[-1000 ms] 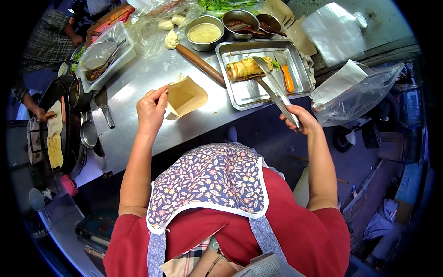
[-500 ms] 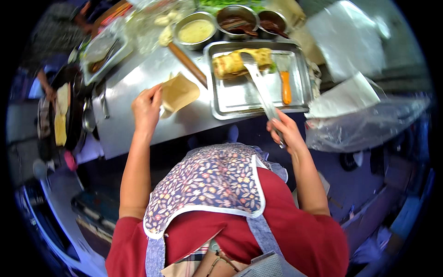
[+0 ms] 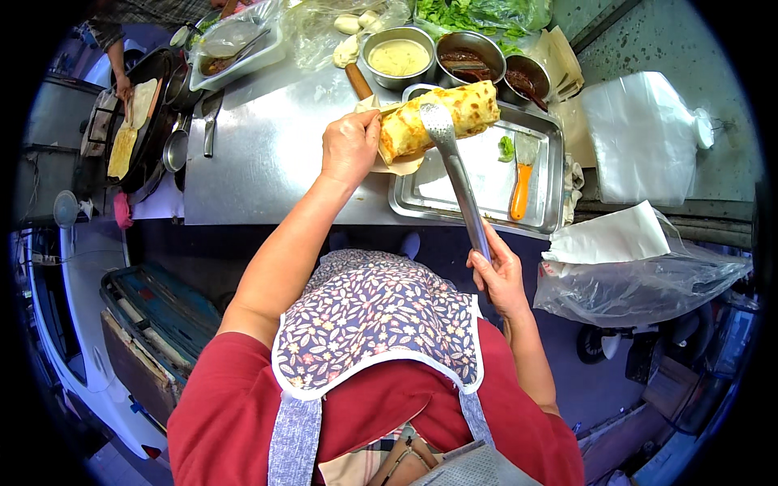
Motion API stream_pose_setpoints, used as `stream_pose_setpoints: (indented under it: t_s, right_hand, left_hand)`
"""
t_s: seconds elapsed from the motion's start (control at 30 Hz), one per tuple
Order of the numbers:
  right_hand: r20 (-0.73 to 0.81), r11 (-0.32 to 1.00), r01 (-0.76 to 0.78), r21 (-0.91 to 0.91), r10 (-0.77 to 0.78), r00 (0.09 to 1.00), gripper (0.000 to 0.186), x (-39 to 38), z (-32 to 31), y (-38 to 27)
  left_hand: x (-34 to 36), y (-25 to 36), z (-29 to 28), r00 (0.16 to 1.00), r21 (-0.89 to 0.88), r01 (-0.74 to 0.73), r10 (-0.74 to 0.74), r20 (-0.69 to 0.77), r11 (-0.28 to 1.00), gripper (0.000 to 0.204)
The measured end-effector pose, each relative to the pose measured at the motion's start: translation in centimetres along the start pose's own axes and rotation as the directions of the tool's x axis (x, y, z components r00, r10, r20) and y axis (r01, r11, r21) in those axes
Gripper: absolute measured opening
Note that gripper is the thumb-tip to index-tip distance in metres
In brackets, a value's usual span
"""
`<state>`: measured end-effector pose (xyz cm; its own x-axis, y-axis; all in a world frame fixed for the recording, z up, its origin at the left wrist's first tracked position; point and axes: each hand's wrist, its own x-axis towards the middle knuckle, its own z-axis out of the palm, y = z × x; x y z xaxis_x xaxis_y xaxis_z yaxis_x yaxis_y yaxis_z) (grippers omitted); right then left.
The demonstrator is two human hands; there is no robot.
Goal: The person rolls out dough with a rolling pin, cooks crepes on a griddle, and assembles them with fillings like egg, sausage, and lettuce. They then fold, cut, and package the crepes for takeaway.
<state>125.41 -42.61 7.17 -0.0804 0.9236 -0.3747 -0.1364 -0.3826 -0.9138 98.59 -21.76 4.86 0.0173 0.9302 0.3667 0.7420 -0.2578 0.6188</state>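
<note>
Fingers of the person's right hand (image 3: 498, 275) grasp steel tongs (image 3: 459, 174) clamping the browned flatbread roll (image 3: 470, 111) over the metal tray (image 3: 486, 185) toward eleven o'clock, while the left hand (image 3: 350, 148) pinches brown paper (image 3: 401, 168) at the roll's eight o'clock end, presumably to support it.

The head fisheye looks down on the counter (image 3: 259, 166), rim unclear.

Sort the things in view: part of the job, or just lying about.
Likely part of the job: rolled pancake, tongs in the right hand, brown paper in the left hand, tray.

Apparently lying about: orange-handled scraper, wooden stick, white paper.
</note>
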Motion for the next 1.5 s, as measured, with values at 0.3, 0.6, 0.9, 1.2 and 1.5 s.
stream_pose_setpoints:
  t_s: [0.3, 0.6, 0.9, 1.2, 1.5]
  right_hand:
    - [-0.038, 0.995, -0.052, 0.087, 0.056, 0.998, 0.065, 0.5, -1.0, 1.5]
    - [-0.087, 0.949, -0.289, 0.126, 0.301, 0.950, 0.054, 3.4, -1.1, 3.7]
    - [0.071, 0.810, -0.059, -0.584, 0.123, 0.990, 0.077, 6.9, 7.8, -2.4]
    - [-0.034, 0.512, 0.191, -0.838, -0.398, 0.917, 0.075, 19.9, 21.1, 6.1]
    - [-0.665, 0.039, -0.673, -0.739, -0.199, 0.719, 0.092, 15.0, -8.2, 4.9]
  left_hand:
    - [-0.1, -8.1, -3.3, 0.998, 0.402, -0.065, 0.067, 0.010, 0.913, 0.015]
    - [-2.3, -17.4, -4.2, 1.000, 0.495, -0.029, 0.021, 0.021, 0.868, 0.026]
    - [4.9, -22.8, -4.6, 1.000, 0.553, 0.020, -0.030, 0.009, 0.833, 0.046]
    - [9.7, -26.5, -3.9, 0.997, 0.397, -0.034, 0.003, 0.079, 0.917, 0.060]
    - [6.1, -13.8, 0.4, 0.974, -0.078, -0.178, 0.187, 0.127, 0.981, 0.048]
